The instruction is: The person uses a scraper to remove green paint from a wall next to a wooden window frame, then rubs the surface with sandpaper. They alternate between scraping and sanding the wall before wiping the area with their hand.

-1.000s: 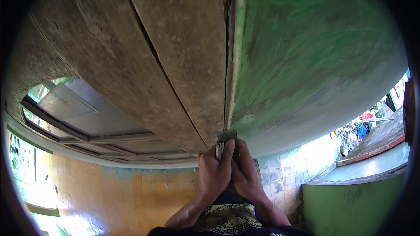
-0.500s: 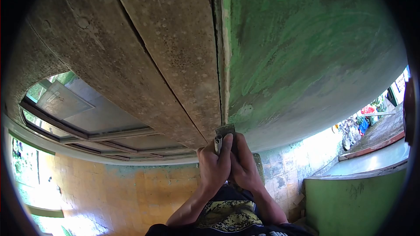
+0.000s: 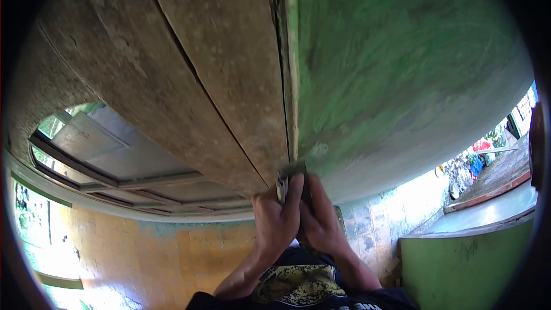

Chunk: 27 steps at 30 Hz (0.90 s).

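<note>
Overhead, the big curved surface [image 3: 367, 138] is filling the view. Its left part is showing weathered brown boards [image 3: 218, 80], its right part is wearing patchy green paint [image 3: 402, 69], and a cracked seam [image 3: 285, 80] is running down between the two. The scraper [image 3: 291, 171], blurred, is pressing its blade against the surface right at the seam's lower end. At the lower right a green counter [image 3: 459, 264] is showing a pale grey top, and yellow tiles [image 3: 143, 252] are glowing at the lower left.

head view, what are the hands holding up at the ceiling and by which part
Both the left hand and right hand clasp a flat scraper by its lower handle end; its blurred blade meets the ceiling seam.
</note>
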Each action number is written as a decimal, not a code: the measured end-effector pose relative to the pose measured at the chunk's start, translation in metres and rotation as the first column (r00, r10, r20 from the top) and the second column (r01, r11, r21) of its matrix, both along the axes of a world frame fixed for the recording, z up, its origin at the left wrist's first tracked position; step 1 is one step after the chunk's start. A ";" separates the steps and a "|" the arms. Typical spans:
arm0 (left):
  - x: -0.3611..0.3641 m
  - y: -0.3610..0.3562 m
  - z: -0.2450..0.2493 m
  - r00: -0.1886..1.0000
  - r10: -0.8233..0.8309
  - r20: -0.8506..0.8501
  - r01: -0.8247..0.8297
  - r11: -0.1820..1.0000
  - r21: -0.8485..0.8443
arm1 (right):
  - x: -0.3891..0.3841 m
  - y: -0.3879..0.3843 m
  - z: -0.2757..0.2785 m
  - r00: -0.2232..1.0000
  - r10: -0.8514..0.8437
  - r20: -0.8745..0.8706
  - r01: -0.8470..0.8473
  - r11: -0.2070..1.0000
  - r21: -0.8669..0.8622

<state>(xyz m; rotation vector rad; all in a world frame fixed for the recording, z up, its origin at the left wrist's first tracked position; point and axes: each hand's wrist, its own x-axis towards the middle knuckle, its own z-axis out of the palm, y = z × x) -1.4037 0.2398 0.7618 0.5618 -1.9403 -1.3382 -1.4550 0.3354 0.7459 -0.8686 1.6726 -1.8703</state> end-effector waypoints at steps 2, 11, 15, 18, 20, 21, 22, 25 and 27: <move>0.004 -0.001 -0.012 0.997 -0.015 0.075 0.015 1.000 0.001 | 0.003 0.003 -0.003 0.988 0.035 0.148 -0.046 0.996 0.072; 0.002 0.003 -0.019 0.994 0.002 0.109 0.001 1.000 -0.024 | -0.002 0.004 -0.015 0.991 0.054 0.122 -0.061 0.997 0.057; 0.000 0.003 0.013 0.998 0.016 0.066 -0.014 0.999 -0.031 | -0.003 0.000 0.004 0.999 0.024 -0.026 -0.025 0.999 -0.043; -0.001 0.001 0.002 0.999 -0.008 0.050 0.010 0.999 -0.034 | -0.002 0.005 0.006 0.996 0.049 0.076 -0.050 0.999 0.000; 0.003 0.000 -0.008 0.996 -0.025 0.089 0.028 0.999 -0.041 | 0.003 0.005 -0.002 0.970 0.062 0.235 -0.076 0.996 0.051; 0.004 0.001 -0.006 0.993 -0.015 0.115 0.015 1.000 0.000 | 0.005 0.004 -0.003 0.975 0.044 0.216 -0.051 0.998 0.027; 0.005 0.003 -0.006 0.989 -0.008 0.145 0.002 0.999 0.043 | 0.007 0.005 -0.006 0.979 0.023 0.201 -0.024 1.000 0.005; 0.004 0.003 -0.006 0.990 -0.029 0.137 0.029 1.000 0.003 | 0.006 0.002 -0.013 0.998 -0.009 0.061 0.011 0.999 -0.031; 0.003 0.004 -0.009 0.992 -0.022 0.121 0.023 1.000 -0.006 | 0.004 0.001 -0.017 0.999 -0.013 0.037 0.014 0.999 -0.043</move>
